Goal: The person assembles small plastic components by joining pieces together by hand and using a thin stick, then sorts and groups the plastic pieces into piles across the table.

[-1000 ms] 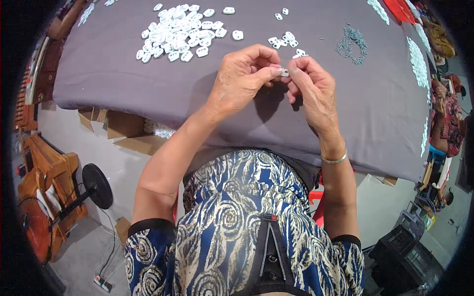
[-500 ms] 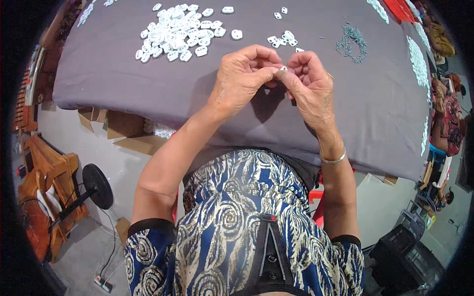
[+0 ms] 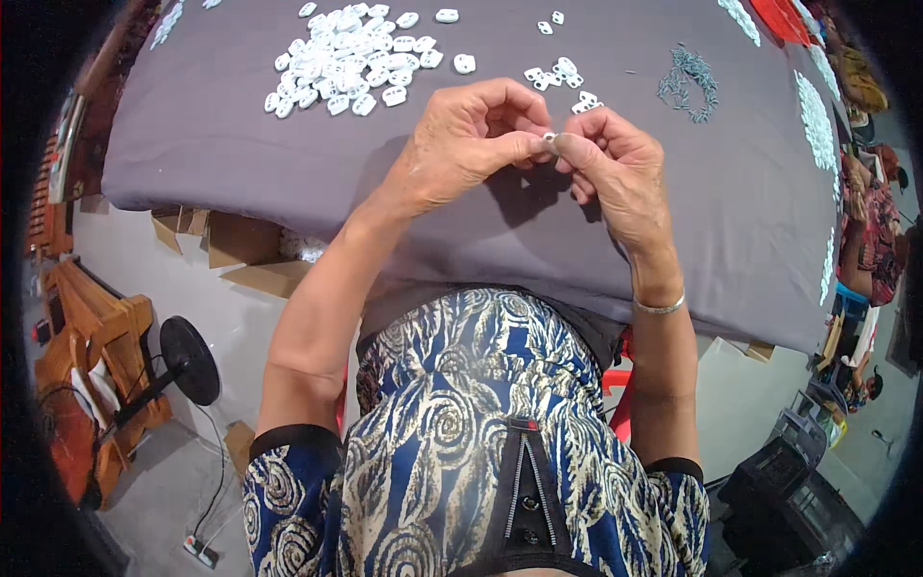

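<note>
Above the cloth-covered table, my two hands meet fingertip to fingertip. A small white plastic piece (image 3: 549, 137) with a hole in it sits between them. The thumb and fingers of my left hand (image 3: 461, 139) pinch it from one side. From the other side, the thumb and curled forefinger of my right hand (image 3: 620, 168) press on it; the remaining fingers fold under. Fingers cover most of the piece. Just beyond my right hand lie several small white pieces with holes (image 3: 585, 102). A similar little cluster (image 3: 555, 73) rests slightly farther off.
A heap of larger white plastic pieces (image 3: 351, 58) lies at the far left of the grey tablecloth (image 3: 740, 212). Thin grey pieces (image 3: 689, 85) form a loose pile at right. More white pieces (image 3: 817, 125) line the right edge. An open cardboard box (image 3: 255, 252) stands below the table.
My right hand has shifted a little right and nearer me, its forefinger now curled closer to the thumb. White pieces behind it show more. Both hands still grip the small piece.
</note>
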Action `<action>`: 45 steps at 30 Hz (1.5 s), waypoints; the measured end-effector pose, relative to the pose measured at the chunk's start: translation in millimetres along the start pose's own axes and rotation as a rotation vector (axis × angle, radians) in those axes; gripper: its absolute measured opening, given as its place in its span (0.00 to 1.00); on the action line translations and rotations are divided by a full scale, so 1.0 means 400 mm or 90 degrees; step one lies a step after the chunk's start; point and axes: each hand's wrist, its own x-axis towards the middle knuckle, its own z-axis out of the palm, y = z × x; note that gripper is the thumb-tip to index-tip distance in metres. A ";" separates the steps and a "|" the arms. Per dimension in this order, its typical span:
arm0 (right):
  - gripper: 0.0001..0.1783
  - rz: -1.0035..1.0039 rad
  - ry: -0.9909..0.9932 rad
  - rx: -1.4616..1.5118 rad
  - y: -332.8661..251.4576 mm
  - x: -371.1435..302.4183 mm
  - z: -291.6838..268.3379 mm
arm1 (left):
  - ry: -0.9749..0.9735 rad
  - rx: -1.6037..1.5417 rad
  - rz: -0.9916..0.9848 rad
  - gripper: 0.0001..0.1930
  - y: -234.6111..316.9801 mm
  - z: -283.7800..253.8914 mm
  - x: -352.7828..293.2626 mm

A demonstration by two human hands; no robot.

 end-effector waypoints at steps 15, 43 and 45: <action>0.06 -0.082 -0.014 -0.160 -0.020 0.044 -0.005 | 0.094 -0.011 0.070 0.08 -0.017 -0.032 0.012; 0.04 -0.256 0.005 -0.475 -0.008 0.074 -0.037 | 0.210 0.067 0.022 0.12 -0.026 -0.026 0.010; 0.04 -0.253 0.038 -0.481 -0.012 0.077 -0.041 | 0.215 0.070 0.023 0.11 -0.030 -0.031 0.015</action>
